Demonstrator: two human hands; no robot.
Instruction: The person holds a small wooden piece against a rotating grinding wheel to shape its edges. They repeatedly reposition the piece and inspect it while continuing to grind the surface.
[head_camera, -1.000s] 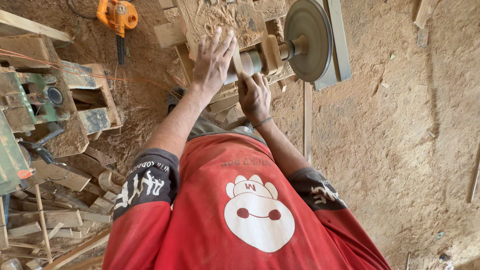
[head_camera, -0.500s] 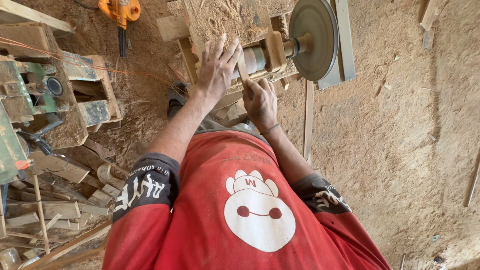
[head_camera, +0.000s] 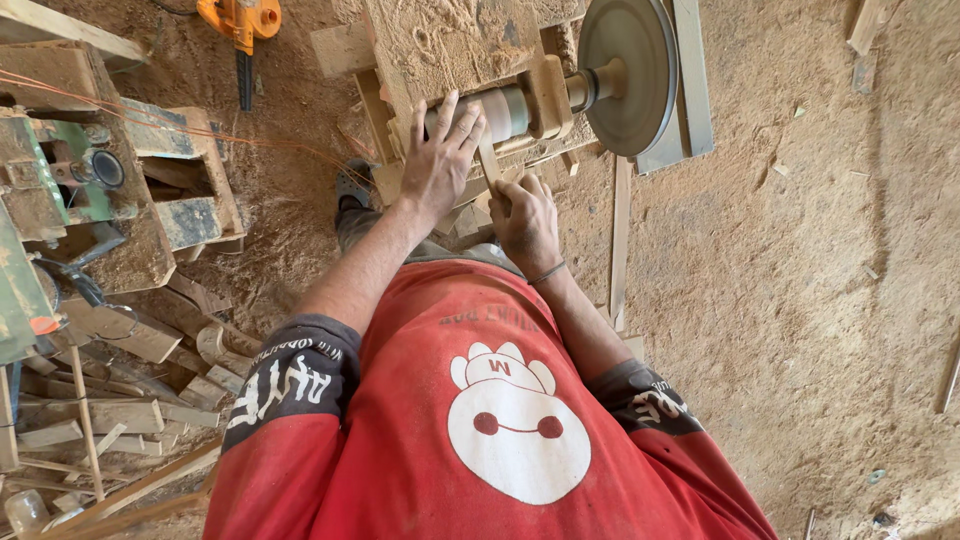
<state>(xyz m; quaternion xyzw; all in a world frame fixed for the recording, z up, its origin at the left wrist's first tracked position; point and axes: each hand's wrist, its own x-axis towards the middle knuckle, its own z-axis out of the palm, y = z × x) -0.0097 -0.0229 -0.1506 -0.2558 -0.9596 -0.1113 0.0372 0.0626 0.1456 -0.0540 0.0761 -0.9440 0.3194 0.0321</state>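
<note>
My left hand (head_camera: 438, 160) lies flat with its fingers spread over a sawdust-covered wooden machine bed (head_camera: 450, 40), next to a pale cylindrical drum (head_camera: 508, 110). A thin wooden strip (head_camera: 489, 165) stands between my hands, its far end at the drum. My right hand (head_camera: 525, 215) is closed around the strip's near end. The drum's shaft carries a large grey disc (head_camera: 628, 75) on the right. My red shirt fills the lower part of the view.
An orange power tool (head_camera: 240, 20) lies at the top left. A green and wooden machine (head_camera: 80, 180) stands at the left, with several wood offcuts (head_camera: 110, 420) piled below it. Sawdust-covered ground (head_camera: 800, 280) spreads to the right, and a long wooden slat (head_camera: 620, 240) lies beside the machine.
Both hands have drawn back a little toward my body along the machine. The left hand stays spread and the right hand keeps its hold on the strip.
</note>
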